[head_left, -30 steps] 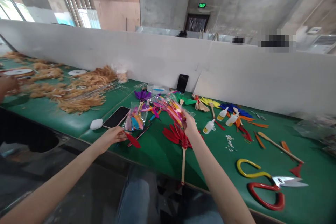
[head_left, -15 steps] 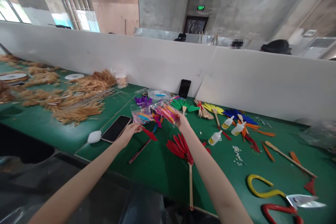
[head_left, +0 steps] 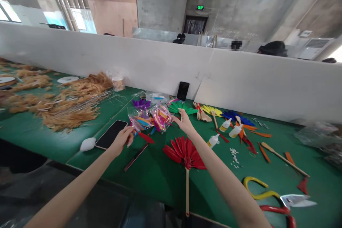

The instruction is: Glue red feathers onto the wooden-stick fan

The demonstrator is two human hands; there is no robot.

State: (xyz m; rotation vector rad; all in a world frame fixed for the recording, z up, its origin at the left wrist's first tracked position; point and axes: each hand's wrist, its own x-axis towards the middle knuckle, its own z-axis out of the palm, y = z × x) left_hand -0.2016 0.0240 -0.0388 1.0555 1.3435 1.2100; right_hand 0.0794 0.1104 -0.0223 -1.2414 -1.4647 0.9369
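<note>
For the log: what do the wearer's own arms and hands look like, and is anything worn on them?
The left forearm and right forearm are slim and bare, with no sleeve in view. The left hand and right hand are ungloved. No watch, bracelet, cable or marking shows; fingernail details are too small to tell.

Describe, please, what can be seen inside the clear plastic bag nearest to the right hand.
Through the clear plastic bag, bright pink pieces show, with some orange among them. Those lying deeper are covered by the upper ones, and glare on the creased plastic hides some detail.
</note>
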